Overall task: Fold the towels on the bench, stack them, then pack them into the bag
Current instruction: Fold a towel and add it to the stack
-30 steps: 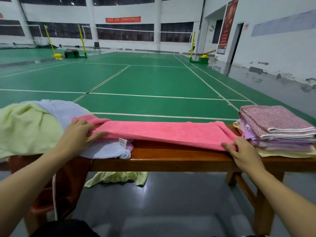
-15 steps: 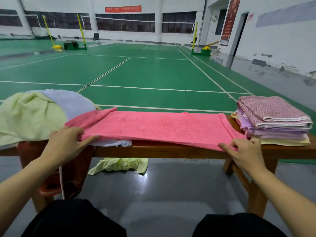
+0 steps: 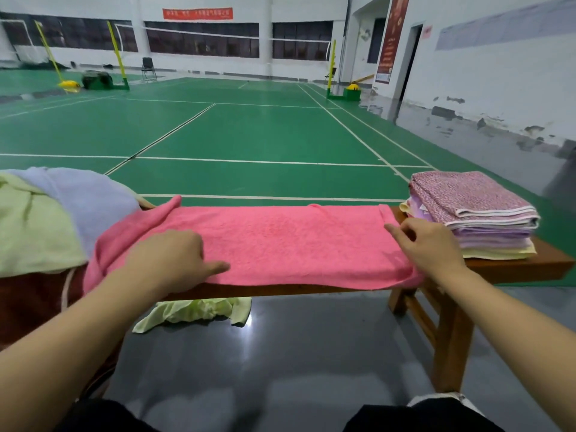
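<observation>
A pink towel (image 3: 280, 241) lies spread lengthwise over the wooden bench (image 3: 530, 263), its near edge hanging just over the front. My left hand (image 3: 174, 260) sits on the towel's left part, fingers curled into the cloth and thumb pointing right. My right hand (image 3: 430, 244) holds the towel's right end with its index finger stretched out to the left. A stack of folded towels (image 3: 473, 207), with a speckled mauve one on top, stands at the bench's right end. At the left end a light green towel (image 3: 34, 232) and a pale lavender towel (image 3: 90, 204) lie unfolded in a heap.
A dark red bag (image 3: 31, 304) with a white cord sits below the heap at the left. Another light green towel (image 3: 193, 311) lies on the grey floor under the bench. Beyond the bench stretches a green court; a bench leg (image 3: 448, 344) stands at the right.
The pink towel now lies wider and flatter, reaching the bench's front edge. Both hands have moved from its near edge up onto its two ends.
</observation>
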{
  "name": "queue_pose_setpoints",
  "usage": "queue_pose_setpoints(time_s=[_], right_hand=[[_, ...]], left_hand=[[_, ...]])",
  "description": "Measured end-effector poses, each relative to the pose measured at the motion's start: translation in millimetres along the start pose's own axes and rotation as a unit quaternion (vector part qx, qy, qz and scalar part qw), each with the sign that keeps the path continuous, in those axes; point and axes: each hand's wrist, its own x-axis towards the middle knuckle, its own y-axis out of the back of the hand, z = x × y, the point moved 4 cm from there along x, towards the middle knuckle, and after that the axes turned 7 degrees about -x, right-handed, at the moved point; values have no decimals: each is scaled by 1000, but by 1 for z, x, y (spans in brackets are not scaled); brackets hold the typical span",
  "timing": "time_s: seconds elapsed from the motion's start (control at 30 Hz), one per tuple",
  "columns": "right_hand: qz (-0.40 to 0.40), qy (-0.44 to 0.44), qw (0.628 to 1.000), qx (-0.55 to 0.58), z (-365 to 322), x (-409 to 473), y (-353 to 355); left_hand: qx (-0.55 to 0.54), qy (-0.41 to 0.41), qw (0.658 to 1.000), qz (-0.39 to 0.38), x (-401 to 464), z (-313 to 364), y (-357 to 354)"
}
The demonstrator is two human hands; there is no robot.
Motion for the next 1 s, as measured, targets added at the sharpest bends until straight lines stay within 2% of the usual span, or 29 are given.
queue_pose_setpoints(time_s=[0.1, 0.17, 0.27, 0.33, 0.4, 0.6, 0.7, 0.8, 1.0], right_hand=[[-49, -92, 988, 114, -5, 27, -10], [-93, -140, 972, 162, -1, 46, -23], [-137, -162, 964, 162, 7, 73, -41], [-151, -160, 965, 144, 8, 90, -52], [-161, -164, 965, 125, 12, 105, -61], [-169, -229, 948, 140, 49, 126, -93], [-193, -256, 946, 56, 57, 131, -96], [-222, -238, 945, -39, 53, 131, -101], [-220, -251, 942, 32, 53, 130, -97]], left_hand=[[-164, -98, 981, -32, 24, 94, -23], [-273, -165, 947, -43, 39, 151, -45], [-415, -238, 876, -62, 61, 221, -70], [-492, -253, 830, -69, 77, 261, -75], [-531, -224, 815, -59, 99, 294, -82], [-523, -115, 844, -25, 147, 318, -118], [-510, -98, 854, -29, 151, 323, -122], [-467, -87, 880, -16, 154, 329, -118], [-344, -110, 932, 19, 145, 349, -112]])
